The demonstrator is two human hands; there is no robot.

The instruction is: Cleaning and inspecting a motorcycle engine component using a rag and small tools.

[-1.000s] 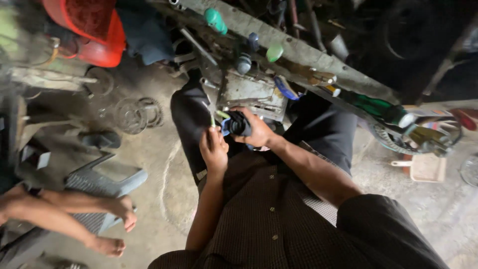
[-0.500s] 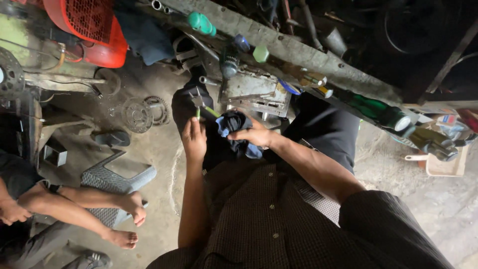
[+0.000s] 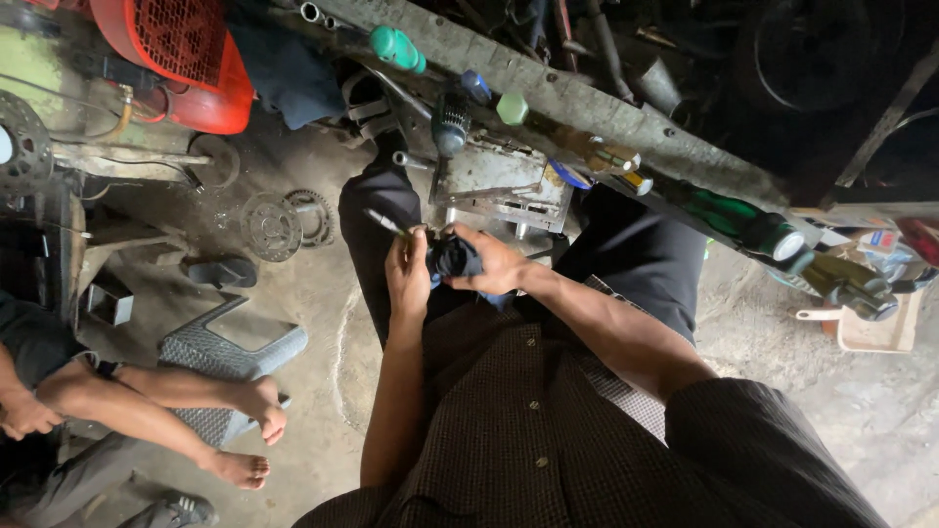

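At frame centre, the right hand [image 3: 494,266] grasps a dark rag [image 3: 452,257], fingers wrapped over it. The left hand [image 3: 408,274] pinches a thin tool [image 3: 383,222], touching the rag's left side.

A seated person's left hand [image 3: 408,274] grips a thin metal tool with a green tip [image 3: 383,222], while the right hand [image 3: 489,262] closes around a bunched dark cloth [image 3: 453,257] between both hands. Beyond the hands lies a grey metal engine part [image 3: 501,181]; left of them, two round toothed sprockets [image 3: 286,223].

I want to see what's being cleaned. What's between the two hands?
In the head view, a dark cloth is bunched between the left hand and right hand.
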